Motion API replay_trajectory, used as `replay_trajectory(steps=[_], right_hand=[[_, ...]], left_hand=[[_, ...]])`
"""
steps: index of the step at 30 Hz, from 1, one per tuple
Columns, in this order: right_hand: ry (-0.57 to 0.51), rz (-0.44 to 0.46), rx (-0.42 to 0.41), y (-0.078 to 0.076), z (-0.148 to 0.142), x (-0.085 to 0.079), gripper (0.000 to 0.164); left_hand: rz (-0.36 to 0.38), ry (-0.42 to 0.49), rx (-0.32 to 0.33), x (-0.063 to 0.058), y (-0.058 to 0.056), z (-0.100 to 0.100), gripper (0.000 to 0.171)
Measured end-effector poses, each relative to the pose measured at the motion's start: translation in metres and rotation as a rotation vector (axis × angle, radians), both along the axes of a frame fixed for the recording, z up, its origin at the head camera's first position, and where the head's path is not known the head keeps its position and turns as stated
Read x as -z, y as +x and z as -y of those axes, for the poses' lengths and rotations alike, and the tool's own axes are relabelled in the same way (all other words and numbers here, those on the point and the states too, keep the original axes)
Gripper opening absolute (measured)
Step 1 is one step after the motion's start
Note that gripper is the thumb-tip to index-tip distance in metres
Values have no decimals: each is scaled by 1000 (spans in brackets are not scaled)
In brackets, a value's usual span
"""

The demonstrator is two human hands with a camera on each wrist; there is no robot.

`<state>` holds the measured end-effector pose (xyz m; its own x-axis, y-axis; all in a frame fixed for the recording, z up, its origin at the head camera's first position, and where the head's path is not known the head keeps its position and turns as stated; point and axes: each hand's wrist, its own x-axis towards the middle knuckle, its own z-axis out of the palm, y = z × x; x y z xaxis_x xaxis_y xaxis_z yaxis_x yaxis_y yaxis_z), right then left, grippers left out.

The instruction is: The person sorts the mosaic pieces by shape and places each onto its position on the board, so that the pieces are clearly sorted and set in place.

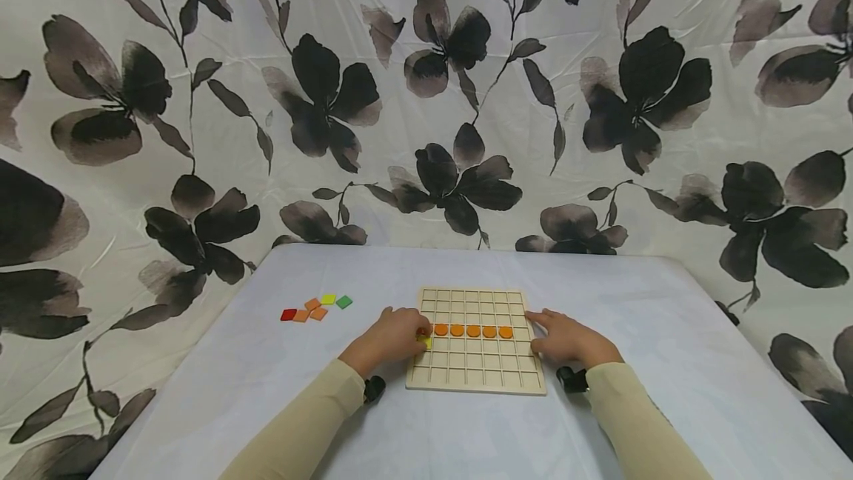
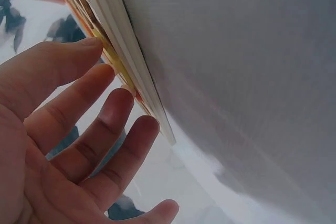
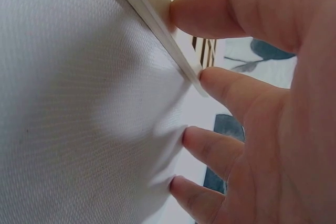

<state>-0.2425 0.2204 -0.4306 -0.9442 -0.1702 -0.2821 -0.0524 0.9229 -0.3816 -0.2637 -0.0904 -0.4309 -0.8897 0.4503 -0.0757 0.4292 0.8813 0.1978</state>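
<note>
A pale wooden grid board (image 1: pixel 476 376) lies on the table, with a row of orange discs (image 1: pixel 473 331) across its middle. My left hand (image 1: pixel 395 333) is at the board's left edge. Its thumb and index fingertips touch a yellow tile (image 2: pixel 122 71) there, while the other fingers spread loosely. Part of that tile shows below the hand in the head view. My right hand (image 1: pixel 569 338) rests at the opposite edge; in the right wrist view its thumb and index finger (image 3: pixel 226 87) touch the board's side, and the remaining fingertips reach down by the cloth.
Left of the board, loose square tiles lie in a group: a red tile (image 1: pixel 289 314), several orange tiles (image 1: pixel 301 315), a yellow tile (image 1: pixel 329 299) and a green tile (image 1: pixel 343 302). A white cloth covers the table (image 1: pixel 600 280), and a floral curtain (image 1: pixel 560 95) hangs behind it.
</note>
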Motion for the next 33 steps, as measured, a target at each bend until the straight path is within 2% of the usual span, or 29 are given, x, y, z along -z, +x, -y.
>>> replay_trajectory(steps=[7,14,18,24,33], right_hand=[[10,3,8,-2,0,1,68],[11,13,19,-4,0,4,68],[5,11,21,-4,1,5,69],[8,15,23,-4,1,4,69],[3,14,26,-1,2,4,69]], left_hand=[[21,11,-26,-3,0,1,18],[17,13,-9,-4,0,1,18],[26,26,-31,-4,-2,6,18],[14,17,-104,-9,-7,20,20],[-18,-11,-175,-12,-20,50,22]])
